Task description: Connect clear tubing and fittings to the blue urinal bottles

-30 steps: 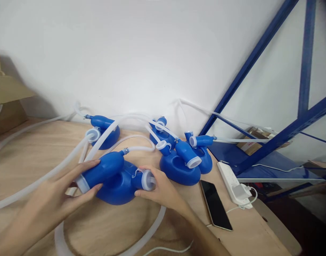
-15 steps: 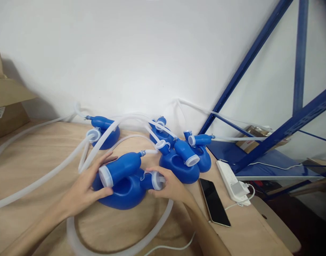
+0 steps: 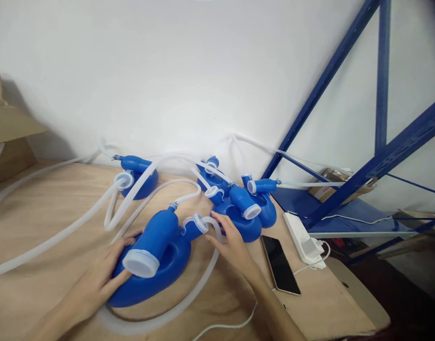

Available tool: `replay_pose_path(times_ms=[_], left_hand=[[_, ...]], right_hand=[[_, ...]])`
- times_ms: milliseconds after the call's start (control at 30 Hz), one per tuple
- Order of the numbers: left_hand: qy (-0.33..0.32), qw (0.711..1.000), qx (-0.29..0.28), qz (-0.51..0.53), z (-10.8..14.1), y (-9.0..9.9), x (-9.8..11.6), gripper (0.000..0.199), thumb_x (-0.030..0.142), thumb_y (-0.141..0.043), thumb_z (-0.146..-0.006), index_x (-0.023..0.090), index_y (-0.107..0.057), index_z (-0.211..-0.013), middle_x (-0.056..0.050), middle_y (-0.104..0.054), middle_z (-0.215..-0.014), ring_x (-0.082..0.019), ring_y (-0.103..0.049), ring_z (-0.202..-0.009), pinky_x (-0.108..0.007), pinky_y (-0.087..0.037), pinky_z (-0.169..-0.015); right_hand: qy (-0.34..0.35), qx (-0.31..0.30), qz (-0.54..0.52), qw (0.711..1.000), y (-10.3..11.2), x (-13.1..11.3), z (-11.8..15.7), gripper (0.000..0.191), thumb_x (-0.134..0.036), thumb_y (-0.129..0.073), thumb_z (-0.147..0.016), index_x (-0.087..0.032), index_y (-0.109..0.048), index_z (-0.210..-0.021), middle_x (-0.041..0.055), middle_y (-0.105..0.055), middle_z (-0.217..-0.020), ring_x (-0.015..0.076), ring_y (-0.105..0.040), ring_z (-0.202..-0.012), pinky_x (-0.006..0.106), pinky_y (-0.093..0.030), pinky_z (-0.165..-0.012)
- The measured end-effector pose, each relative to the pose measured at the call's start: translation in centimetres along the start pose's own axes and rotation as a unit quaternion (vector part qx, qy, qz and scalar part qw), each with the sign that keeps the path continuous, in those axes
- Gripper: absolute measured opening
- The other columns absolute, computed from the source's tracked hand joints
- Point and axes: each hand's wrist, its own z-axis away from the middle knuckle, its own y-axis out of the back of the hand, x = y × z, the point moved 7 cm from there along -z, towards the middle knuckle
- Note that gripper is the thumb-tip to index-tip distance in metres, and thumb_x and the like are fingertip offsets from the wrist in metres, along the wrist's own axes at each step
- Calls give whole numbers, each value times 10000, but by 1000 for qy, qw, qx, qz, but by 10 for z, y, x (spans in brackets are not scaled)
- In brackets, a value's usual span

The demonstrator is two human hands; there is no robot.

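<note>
A blue plastic bottle [image 3: 151,279], which looks like a portable urinal, lies on the table in front of me. Its blue cup-shaped funnel [image 3: 160,229] has a white rim facing me. From the capped neck [image 3: 192,229] at its right, a white corrugated hose [image 3: 199,289] loops round toward me. My left hand [image 3: 104,270] grips the bottle's left end, the thumb below the funnel rim. My right hand [image 3: 230,239] is just right of the neck, fingers apart beside the hose, clear of the cap.
Several similar blue bottles [image 3: 253,229] with hoses stand behind, one bottle [image 3: 137,173] farther left. A phone [image 3: 280,265] and a white power strip [image 3: 299,237] lie at the right. A cardboard box [image 3: 11,156] is at far left; a blue metal shelf [image 3: 348,208] stands at right.
The bottle has turned and come left and nearer me, its funnel now pointing more toward me. My right hand has let go of the capped neck and opened beside it.
</note>
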Motion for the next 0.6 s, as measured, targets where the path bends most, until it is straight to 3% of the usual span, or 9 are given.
replay_pose_path(times_ms=[133,233,400,600], left_hand=[[42,997,37,-47,-2,14,-17,453,594,-568,-916,421,-582,-1334,-20,-752,-1329,-378,-739,-1147,-509,-646,-913],[95,991,73,-65,-13,19,-24,470,685,-541,-885,383,-589,-1241,-53,-775,-1251,-410,-746,-1095,-554,-634,-890],[139,985,59,-89,-46,-3,-12,618,754,-463,-891,240,-567,-1219,-165,-715,-1352,-432,-701,-1193,-568,-576,-992],[117,988,36,-98,-111,-33,7,666,699,-398,-962,197,-562,-1367,-170,-607,-1490,-414,-593,-1364,-569,-454,-1158]], right_hand=[[-50,-66,-24,996,-6,21,20,630,-457,-688,-992,-335,-481,-1575,89,-577,-1524,277,-586,-1401,457,-510,-1169],[-82,-105,-14,991,-11,35,33,596,-499,-662,-1004,-327,-514,-1555,88,-559,-1557,300,-534,-1461,498,-451,-1225],[-34,-171,50,983,-32,39,42,467,-408,-694,-997,-282,-639,-1444,97,-595,-1527,311,-495,-1487,515,-377,-1274],[6,-186,116,976,-43,40,47,387,-369,-695,-1002,-259,-695,-1373,104,-577,-1552,313,-442,-1523,529,-362,-1279]])
